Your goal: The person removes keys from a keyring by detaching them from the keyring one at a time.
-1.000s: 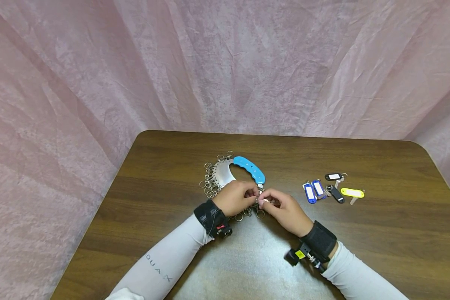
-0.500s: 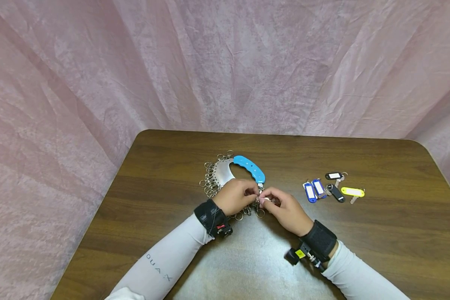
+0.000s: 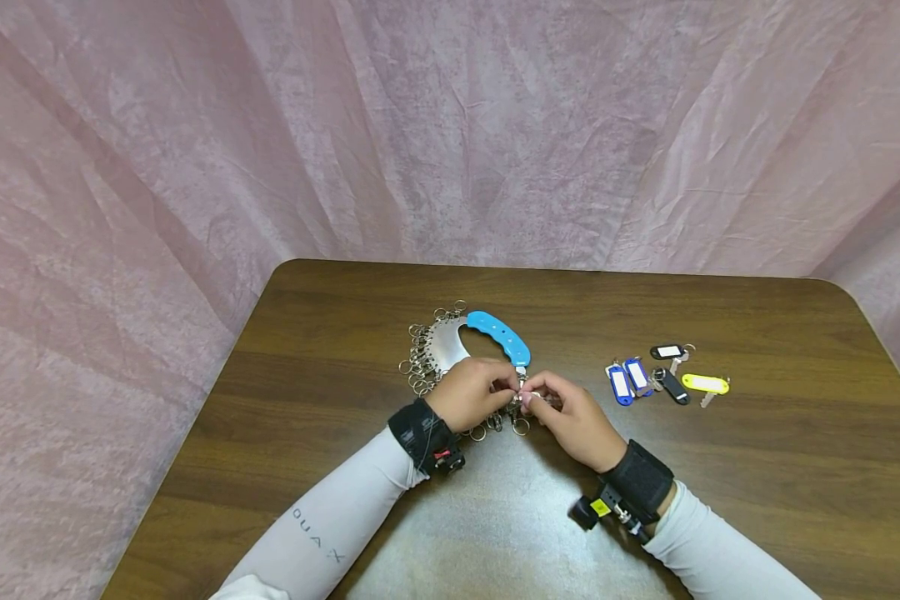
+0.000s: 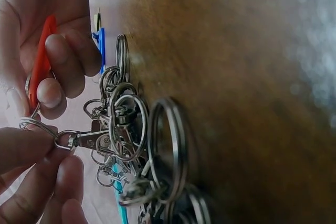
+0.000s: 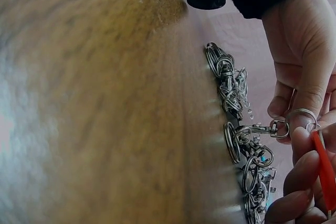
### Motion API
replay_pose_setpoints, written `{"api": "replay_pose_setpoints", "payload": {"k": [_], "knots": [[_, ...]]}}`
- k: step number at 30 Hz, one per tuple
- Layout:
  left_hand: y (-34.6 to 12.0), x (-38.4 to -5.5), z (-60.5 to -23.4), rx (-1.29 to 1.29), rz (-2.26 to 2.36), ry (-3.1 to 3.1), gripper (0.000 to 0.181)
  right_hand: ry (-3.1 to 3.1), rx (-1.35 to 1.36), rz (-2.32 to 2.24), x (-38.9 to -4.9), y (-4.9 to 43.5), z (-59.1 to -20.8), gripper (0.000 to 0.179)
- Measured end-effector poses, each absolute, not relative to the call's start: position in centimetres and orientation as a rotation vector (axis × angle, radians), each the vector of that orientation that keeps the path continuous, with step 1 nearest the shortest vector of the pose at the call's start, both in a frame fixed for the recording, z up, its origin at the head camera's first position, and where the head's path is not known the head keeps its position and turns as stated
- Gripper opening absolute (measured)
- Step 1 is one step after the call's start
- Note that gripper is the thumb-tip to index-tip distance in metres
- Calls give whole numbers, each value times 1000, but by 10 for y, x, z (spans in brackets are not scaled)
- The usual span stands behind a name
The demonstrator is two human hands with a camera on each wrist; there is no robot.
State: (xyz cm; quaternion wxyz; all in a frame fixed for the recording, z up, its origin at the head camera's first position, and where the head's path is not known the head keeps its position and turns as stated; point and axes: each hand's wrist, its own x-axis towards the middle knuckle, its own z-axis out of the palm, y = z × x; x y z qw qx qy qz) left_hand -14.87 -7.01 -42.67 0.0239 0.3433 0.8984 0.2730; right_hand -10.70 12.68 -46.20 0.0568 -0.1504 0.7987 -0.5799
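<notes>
A key holder with a blue grip (image 3: 499,335) and a curved metal plate (image 3: 442,343) lies on the table, its outer edge hung with several snap clasps and rings. My left hand (image 3: 471,395) pinches a split ring (image 5: 303,112) where it meets the end loop of one snap clasp (image 4: 88,140). Opposite it, my right hand (image 3: 576,423) holds a red key tag (image 4: 43,61) in curled fingers, joined to that split ring by a small link. Fingertips of both hands almost meet. From the head view the red tag is hidden by the right hand.
To the right lie several key tags with keys: two blue ones (image 3: 619,387), a black one (image 3: 667,353), another black one (image 3: 672,388) and a yellow one (image 3: 705,385). The brown wooden table (image 3: 345,317) ends at a pink curtain (image 3: 495,133).
Both hands stay at the same spot by the key holder. The right fingertips shift very slightly at the ring; the tags on the right have not moved.
</notes>
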Motion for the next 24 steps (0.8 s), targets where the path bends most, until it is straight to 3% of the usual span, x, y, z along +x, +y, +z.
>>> {"api": "replay_pose_setpoints", "payload": {"k": [24], "knots": [[-69, -149, -425, 907, 883, 2773, 7, 2438, -515, -1735, -107, 127, -462, 8]]}}
